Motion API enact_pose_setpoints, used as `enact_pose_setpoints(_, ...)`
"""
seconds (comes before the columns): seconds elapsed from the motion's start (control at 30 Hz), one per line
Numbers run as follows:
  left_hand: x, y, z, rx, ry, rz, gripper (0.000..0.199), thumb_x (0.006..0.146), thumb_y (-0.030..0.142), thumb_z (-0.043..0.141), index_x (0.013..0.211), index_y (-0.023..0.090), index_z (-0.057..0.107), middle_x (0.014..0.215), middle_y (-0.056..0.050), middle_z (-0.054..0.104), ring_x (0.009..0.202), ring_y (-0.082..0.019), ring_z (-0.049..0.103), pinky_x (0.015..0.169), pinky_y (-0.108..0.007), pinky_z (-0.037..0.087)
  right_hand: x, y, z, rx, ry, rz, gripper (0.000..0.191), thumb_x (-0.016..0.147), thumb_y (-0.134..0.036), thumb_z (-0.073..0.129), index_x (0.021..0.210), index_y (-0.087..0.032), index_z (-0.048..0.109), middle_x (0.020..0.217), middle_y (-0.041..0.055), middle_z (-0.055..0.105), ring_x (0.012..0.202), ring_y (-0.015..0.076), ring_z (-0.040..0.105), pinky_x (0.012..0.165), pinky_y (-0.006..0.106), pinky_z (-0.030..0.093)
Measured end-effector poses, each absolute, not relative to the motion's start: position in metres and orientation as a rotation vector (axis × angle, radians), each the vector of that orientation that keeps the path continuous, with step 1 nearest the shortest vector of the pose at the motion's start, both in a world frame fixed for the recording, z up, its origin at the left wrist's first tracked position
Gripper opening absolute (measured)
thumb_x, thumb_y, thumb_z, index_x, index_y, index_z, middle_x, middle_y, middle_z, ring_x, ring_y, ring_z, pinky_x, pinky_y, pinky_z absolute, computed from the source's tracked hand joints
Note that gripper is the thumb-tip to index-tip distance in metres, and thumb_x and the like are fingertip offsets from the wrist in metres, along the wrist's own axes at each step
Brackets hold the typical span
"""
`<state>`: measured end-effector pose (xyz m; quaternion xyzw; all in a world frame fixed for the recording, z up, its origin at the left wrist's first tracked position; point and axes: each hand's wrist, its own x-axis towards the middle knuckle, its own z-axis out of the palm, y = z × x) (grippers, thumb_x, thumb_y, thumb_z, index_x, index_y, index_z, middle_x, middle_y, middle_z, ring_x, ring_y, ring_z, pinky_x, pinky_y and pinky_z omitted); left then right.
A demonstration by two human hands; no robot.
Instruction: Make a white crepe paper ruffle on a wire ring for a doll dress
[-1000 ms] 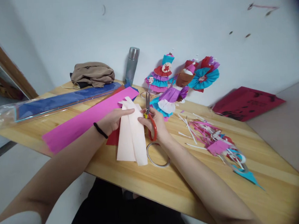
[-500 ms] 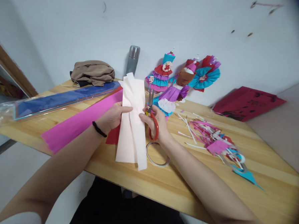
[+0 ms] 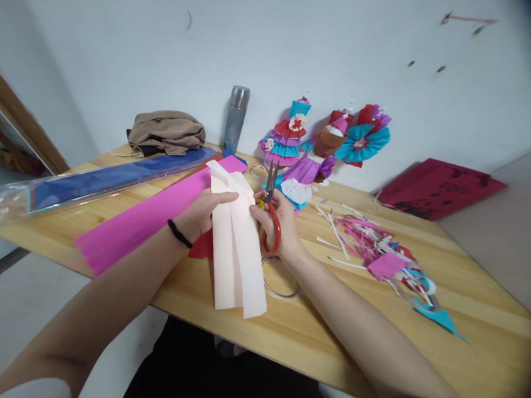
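Observation:
A pale cream strip of crepe paper (image 3: 236, 248), folded lengthwise, hangs between my hands above the table. My left hand (image 3: 204, 211) pinches its left edge, thumb lying across the front. At its right edge my right hand (image 3: 277, 213) grips the paper with thumb and fingers. That same hand also carries red-handled scissors (image 3: 273, 225), their blades pointing up and slightly parted. Long pink paper (image 3: 146, 220) lies under and left of my left hand, with red paper (image 3: 201, 247) partly hidden beneath. A roll of tape (image 3: 282, 294) rests below my right hand.
A blue packet in clear plastic (image 3: 113, 180), brown cloth (image 3: 168, 131) and a grey flask (image 3: 237, 118) stand toward the back left. Crepe paper figures (image 3: 301, 161) lean at the wall. Paper scraps (image 3: 387, 264) and a dark red bag (image 3: 438, 189) lie on the right.
The cream paper's top has dropped lower and its bottom end has swung slightly right and nearer me. Both hands keep hold of it; more of the pink paper's far end shows.

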<state>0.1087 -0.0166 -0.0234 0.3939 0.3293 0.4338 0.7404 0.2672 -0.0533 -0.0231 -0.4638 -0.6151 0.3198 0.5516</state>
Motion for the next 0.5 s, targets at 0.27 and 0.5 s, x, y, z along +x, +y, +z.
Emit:
enact_pose_setpoints(0.27, 0.113, -0.021, -0.021, 0.863, 0.799, 1.032, 0.026, 0.067, 0.017, 0.076, 0.091, 0.013, 0.069, 0.086, -0.009, 0.074, 0.074, -0.023, 0.069, 0.077, -0.039, 0.056, 0.27, -0.049, -0.028, -1.112, -1.473, 0.719, 0.026, 0.069, -0.029, 0.066, 0.087, -0.022, 0.048, 0.065, -0.0058, 0.048, 0.054, 0.0111, 0.04, 0.051, 0.025, 0.032)
enact_pose_setpoints(0.5, 0.111, -0.022, -0.028, 1.033, 0.648, 0.886, 0.034, 0.067, 0.026, 0.079, 0.096, 0.011, 0.071, 0.098, -0.012, 0.074, 0.085, -0.025, 0.07, 0.082, -0.038, 0.055, 0.274, -0.043, -0.03, -1.112, -1.4, 0.729, 0.025, 0.07, -0.029, 0.064, 0.089, -0.022, 0.049, 0.069, -0.0041, 0.05, 0.057, 0.0123, 0.046, 0.054, 0.026, 0.036)
